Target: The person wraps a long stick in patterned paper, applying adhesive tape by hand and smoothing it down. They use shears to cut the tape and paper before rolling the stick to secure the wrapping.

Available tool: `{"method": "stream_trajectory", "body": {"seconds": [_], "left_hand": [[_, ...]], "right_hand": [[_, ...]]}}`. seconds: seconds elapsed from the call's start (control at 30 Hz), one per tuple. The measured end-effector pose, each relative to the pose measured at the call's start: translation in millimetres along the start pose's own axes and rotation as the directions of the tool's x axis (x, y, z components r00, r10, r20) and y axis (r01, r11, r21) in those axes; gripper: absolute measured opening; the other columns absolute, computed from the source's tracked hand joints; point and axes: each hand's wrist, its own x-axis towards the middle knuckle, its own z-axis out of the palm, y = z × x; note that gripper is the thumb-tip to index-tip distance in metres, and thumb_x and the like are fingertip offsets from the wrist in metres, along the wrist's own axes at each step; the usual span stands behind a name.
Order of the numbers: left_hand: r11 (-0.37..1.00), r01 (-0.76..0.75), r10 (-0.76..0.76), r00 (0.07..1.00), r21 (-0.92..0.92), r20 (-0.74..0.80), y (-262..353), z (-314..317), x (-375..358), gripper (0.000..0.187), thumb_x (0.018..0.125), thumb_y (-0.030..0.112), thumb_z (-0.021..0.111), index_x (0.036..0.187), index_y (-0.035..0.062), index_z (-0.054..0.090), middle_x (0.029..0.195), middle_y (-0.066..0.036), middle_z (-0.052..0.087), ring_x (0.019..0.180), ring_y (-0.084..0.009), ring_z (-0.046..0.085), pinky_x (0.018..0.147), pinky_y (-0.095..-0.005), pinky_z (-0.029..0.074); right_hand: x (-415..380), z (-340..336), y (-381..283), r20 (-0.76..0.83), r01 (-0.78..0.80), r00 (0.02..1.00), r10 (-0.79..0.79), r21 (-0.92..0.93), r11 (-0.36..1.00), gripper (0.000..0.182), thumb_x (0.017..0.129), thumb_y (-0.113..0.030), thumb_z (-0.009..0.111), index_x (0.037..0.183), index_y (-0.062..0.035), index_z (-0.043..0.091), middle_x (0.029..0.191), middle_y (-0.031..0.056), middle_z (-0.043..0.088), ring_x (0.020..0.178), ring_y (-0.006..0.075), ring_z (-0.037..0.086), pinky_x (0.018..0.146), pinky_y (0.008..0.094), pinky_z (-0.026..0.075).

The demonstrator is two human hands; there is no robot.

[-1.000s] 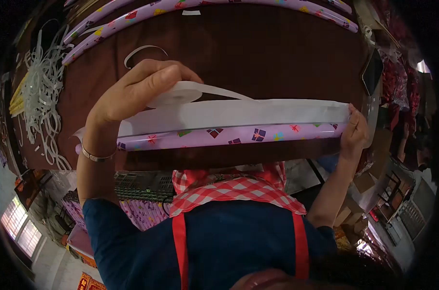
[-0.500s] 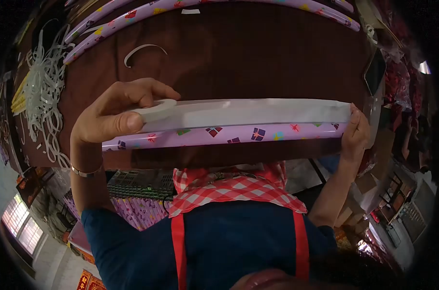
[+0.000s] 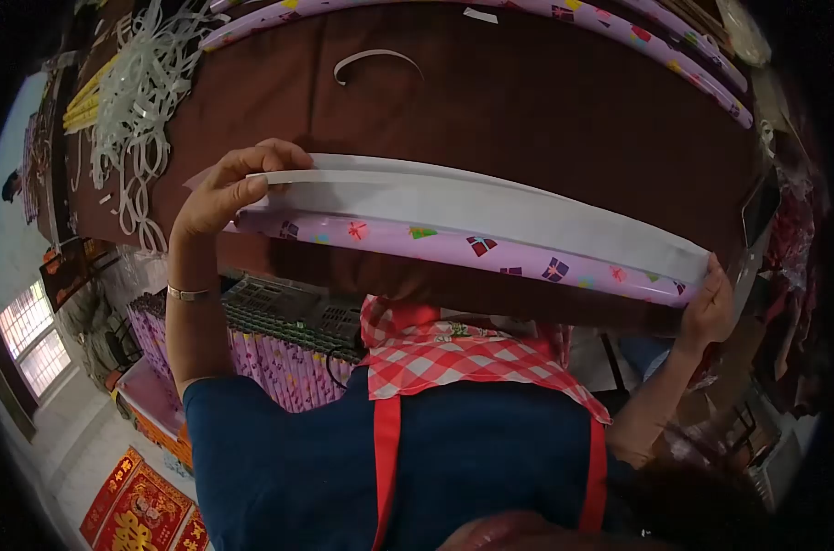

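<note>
A roll of lilac gift-wrapping paper printed with presents lies lengthwise before me, its white underside turned up along the far side. My left hand is closed on the left end, thumb over the white edge and fingers behind it. At the other end, my right hand grips the right corner of the paper, its fingers partly hidden. Beyond the roll, a curled white strip rests on the brown tabletop.
More lilac rolls lie along the far edge, near a small white scrap. A tangle of white strips hangs at the left. Below the table's near edge stand dark crates and upright patterned rolls.
The view has turned and shifted. My left hand has moved up along the white edge, and the paper now slopes down toward the right. The white coil by my left thumb no longer shows.
</note>
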Motion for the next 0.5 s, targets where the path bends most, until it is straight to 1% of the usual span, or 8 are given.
{"method": "stream_trajectory", "body": {"seconds": [0.07,0.13,0.17,0.2,0.33,0.4,0.43,0.5], "left_hand": [[0.997,-0.011,0.014,0.999,0.07,-0.046,-4,-10,-10,0.042,0.084,0.047,0.068,0.084,0.0054,0.063,0.116,-0.008,0.059,0.108,-0.0188,0.052,0.094,-0.0329,0.039],[0.994,0.0,0.01,0.996,0.112,-0.092,-3,-16,-20,0.041,0.086,0.046,0.067,0.085,0.0046,0.064,0.117,-0.008,0.059,0.108,-0.0179,0.052,0.095,-0.0322,0.039],[0.988,0.01,0.01,0.992,0.152,-0.129,-2,-20,-24,0.041,0.087,0.044,0.066,0.087,0.0037,0.064,0.117,-0.007,0.059,0.107,-0.0169,0.052,0.095,-0.0316,0.038],[0.989,-0.001,0.02,0.992,0.147,-0.128,-7,-26,-28,0.04,0.089,0.042,0.064,0.091,0.0016,0.066,0.118,-0.006,0.059,0.107,-0.0153,0.052,0.095,-0.0304,0.038],[0.993,0.009,0.009,0.988,0.116,-0.153,-8,-42,-43,0.044,0.088,0.043,0.064,0.095,0.0,0.067,0.119,-0.005,0.059,0.106,-0.0147,0.053,0.093,-0.0298,0.039],[0.985,0.13,-0.107,0.976,0.117,-0.189,-1,-47,-50,0.047,0.088,0.046,0.062,0.103,0.0007,0.067,0.118,-0.005,0.06,0.105,-0.0149,0.055,0.092,-0.0301,0.042],[0.984,0.135,-0.11,0.973,0.117,-0.201,1,-49,-54,0.047,0.088,0.046,0.062,0.103,0.0007,0.067,0.118,-0.005,0.06,0.105,-0.0149,0.055,0.092,-0.0301,0.042],[0.959,0.232,-0.182,0.945,0.163,-0.274,2,-55,-58,0.053,0.088,0.048,0.061,0.112,0.0017,0.065,0.118,-0.005,0.061,0.104,-0.0154,0.057,0.092,-0.0316,0.044]], "right_hand": [[0,0,1,-0.01,0.023,1.0,-0.023,0.011,1.0,0.039,0.104,-0.024,0.041,0.11,0.0027,0.068,0.108,0.0157,0.069,0.098,0.0238,0.066,0.085,0.032,0.051],[0,0,-2,-0.021,0.042,0.999,-0.041,0.022,0.999,0.039,0.104,-0.024,0.04,0.11,0.0027,0.068,0.108,0.0154,0.069,0.098,0.0234,0.066,0.085,0.0316,0.051],[1,-2,-7,-0.003,0.019,1.0,-0.019,0.002,1.0,0.039,0.104,-0.024,0.04,0.11,0.0029,0.068,0.109,0.0155,0.069,0.098,0.0236,0.066,0.085,0.0315,0.051],[1,-3,-10,0.014,-0.004,1.0,0.004,-0.018,1.0,0.039,0.104,-0.024,0.04,0.11,0.003,0.068,0.109,0.0156,0.069,0.098,0.0238,0.066,0.085,0.0314,0.051],[-1,-2,-5,0.005,0.022,1.0,-0.022,-0.061,0.998,0.038,0.104,-0.023,0.039,0.111,0.0028,0.067,0.111,0.0162,0.068,0.099,0.0244,0.066,0.087,0.0318,0.051],[0,-3,-10,0.019,-0.019,1.0,0.02,-0.014,1.0,0.038,0.104,-0.023,0.04,0.113,0.0021,0.067,0.112,0.0165,0.068,0.101,0.0245,0.065,0.089,0.0318,0.05],[0,-2,-10,0.024,-0.012,1.0,0.012,-0.005,1.0,0.038,0.104,-0.023,0.04,0.113,0.0021,0.067,0.112,0.0165,0.068,0.101,0.0245,0.065,0.089,0.0318,0.05],[-1,0,-7,0.006,-0.045,0.999,0.045,0.036,0.998,0.036,0.103,-0.021,0.042,0.113,0.0041,0.066,0.111,0.0182,0.067,0.099,0.0292,0.065,0.086,0.0362,0.052]]}}
